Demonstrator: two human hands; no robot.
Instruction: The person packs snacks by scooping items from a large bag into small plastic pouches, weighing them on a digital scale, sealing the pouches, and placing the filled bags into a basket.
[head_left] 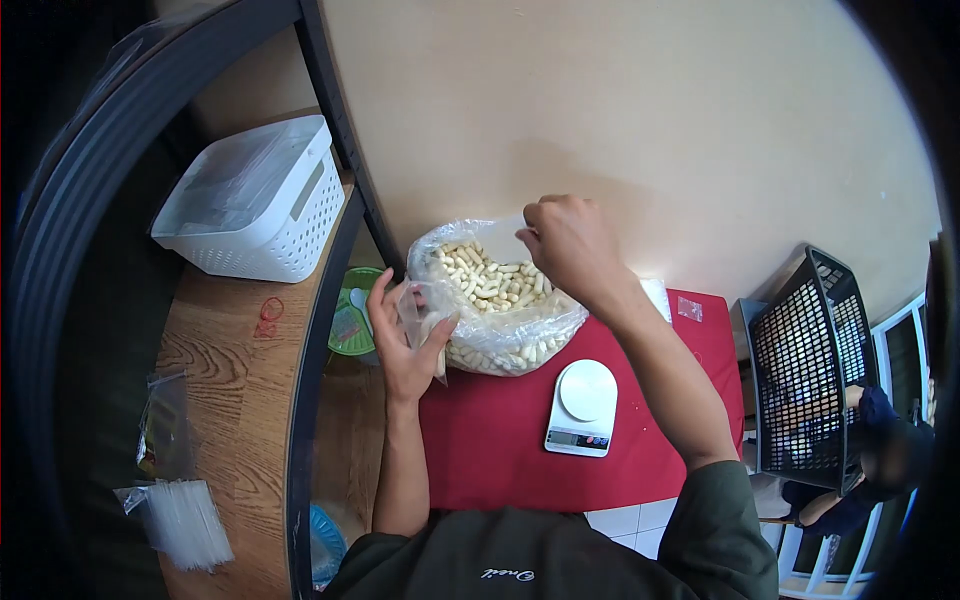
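A large clear plastic bag [520, 355] full of pale, finger-shaped snack pieces [490, 280] stands with its mouth spread at the far side of the red table. My left hand [405, 345] is at its left edge, thumb and fingers curved around a small clear plastic bag [412, 312] with some pale pieces low in it. Above the big bag's right rim, my right hand [570, 240] is closed in a pinch. A whitish, see-through sheet or edge shows beside its fingers; what it grips is unclear. Nearer to me lies a white digital scale [588, 395].
On the left wooden shelf [235, 370] are a white basket [265, 235] holding plastic bags, red rubber bands [268, 315] and a bundle of clear plastic [187, 525]. A green basket [350, 325] sits beyond it. A black crate [800, 370] and another person [870, 450] are right.
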